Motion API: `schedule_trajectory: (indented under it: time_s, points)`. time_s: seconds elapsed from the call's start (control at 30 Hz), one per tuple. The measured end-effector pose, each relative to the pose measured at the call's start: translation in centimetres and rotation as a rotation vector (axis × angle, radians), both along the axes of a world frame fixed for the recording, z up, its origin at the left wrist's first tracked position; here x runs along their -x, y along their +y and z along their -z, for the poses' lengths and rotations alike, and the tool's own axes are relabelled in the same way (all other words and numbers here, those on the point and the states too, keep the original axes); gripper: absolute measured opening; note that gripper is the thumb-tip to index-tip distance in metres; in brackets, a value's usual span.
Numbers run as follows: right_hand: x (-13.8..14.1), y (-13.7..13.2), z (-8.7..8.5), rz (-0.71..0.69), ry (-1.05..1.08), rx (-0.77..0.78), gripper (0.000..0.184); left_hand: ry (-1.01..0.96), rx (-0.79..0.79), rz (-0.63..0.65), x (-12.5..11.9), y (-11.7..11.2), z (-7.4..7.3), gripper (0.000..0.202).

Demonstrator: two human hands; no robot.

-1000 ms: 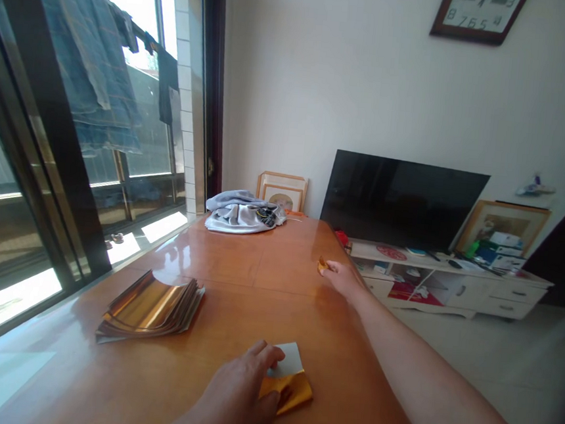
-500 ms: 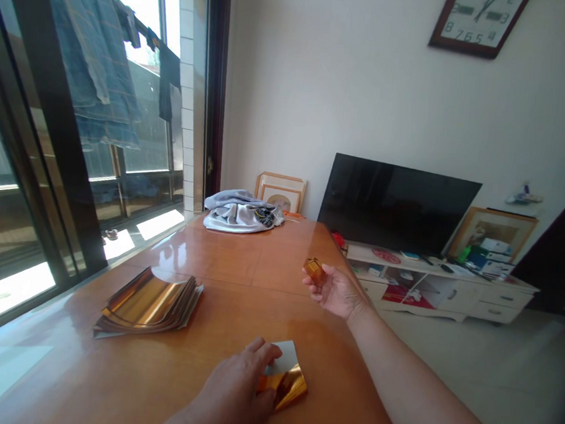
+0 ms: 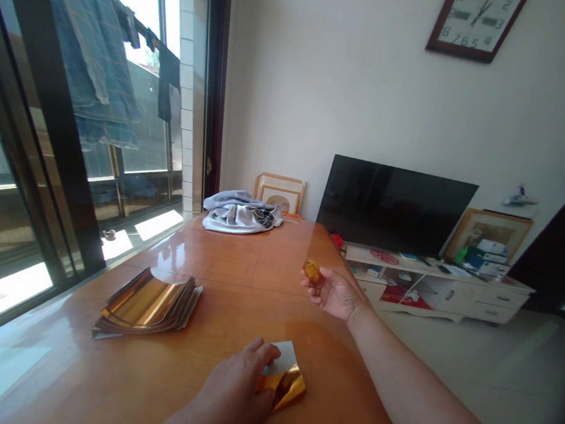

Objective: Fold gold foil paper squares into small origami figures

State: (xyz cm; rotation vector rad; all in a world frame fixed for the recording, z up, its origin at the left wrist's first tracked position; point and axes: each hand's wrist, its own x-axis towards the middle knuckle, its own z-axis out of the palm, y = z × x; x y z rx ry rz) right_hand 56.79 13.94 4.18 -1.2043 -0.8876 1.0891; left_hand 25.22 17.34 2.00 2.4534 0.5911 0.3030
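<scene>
My right hand (image 3: 335,293) is raised a little above the wooden table (image 3: 238,261), palm turned up, its fingertips pinched on a small folded gold foil piece (image 3: 312,271). My left hand (image 3: 236,393) lies at the near edge, fingers pressing down a partly folded gold sheet (image 3: 283,385) whose silver back shows. A curled stack of gold foil sheets (image 3: 148,302) sits to the left of both hands.
A grey bundle of cloth (image 3: 241,211) lies at the table's far end. A television (image 3: 394,205) on a white low cabinet (image 3: 446,290) stands right of the table. Windows with hanging clothes (image 3: 91,57) line the left side.
My right hand lifted the small gold piece off the table, turned palm up and drew slightly nearer. My left hand stayed on the folded sheet.
</scene>
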Motion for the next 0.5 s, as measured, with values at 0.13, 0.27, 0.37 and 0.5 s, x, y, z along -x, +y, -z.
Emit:
schedule_trajectory:
  time_s: [0.13,0.27,0.37,0.5]
  points:
    - [-0.5,0.2,0.3,0.069,-0.154,0.009,0.043,-0.001,0.001,0.004,0.0,0.0,0.0,0.039]
    - [-1.6,1.1,1.0,0.204,-0.372,0.028,0.046,-0.004,-0.01,0.003,0.0,0.1,0.0,0.041]
    - [-3.0,1.7,2.0,0.337,-0.564,0.049,0.048,0.006,-0.008,0.004,-0.1,0.1,0.0,0.042]
    - [-5.0,2.1,3.4,0.516,-0.81,0.089,0.055,0.011,-0.003,0.001,-0.1,0.2,0.2,0.046]
